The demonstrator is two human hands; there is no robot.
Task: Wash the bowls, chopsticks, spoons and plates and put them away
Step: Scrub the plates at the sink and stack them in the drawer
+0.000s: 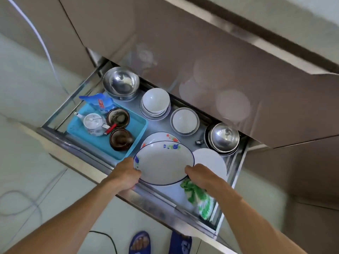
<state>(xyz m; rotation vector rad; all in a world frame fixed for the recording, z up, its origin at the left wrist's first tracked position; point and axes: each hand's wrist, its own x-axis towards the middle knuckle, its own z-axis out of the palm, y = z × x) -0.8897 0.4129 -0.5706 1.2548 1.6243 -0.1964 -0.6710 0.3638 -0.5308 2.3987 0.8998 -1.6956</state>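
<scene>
A blue tray (pixel 136 142) sits in the open drawer (pixel 60 114) at about 9 o'clock, carrying a white teapot (pixel 93 123), 2 dark brown cups (pixel 120 140) and a blue packet (pixel 100 103) at its far end. A steel lidded pot (pixel 223 138) stands at 3 o'clock in the drawer, and a green and white cloth (pixel 199 197) hangs over the front edge at 5 o'clock. On the floor at 6 o'clock are 2 blue slippers (pixel 140 241), with a black cord (pixel 108 239) just beside them.

Three plates (pixel 163 162), two brown bowls (pixel 118 117), one teapot (pixel 92 123), one blue tray (pixel 102 143).
</scene>
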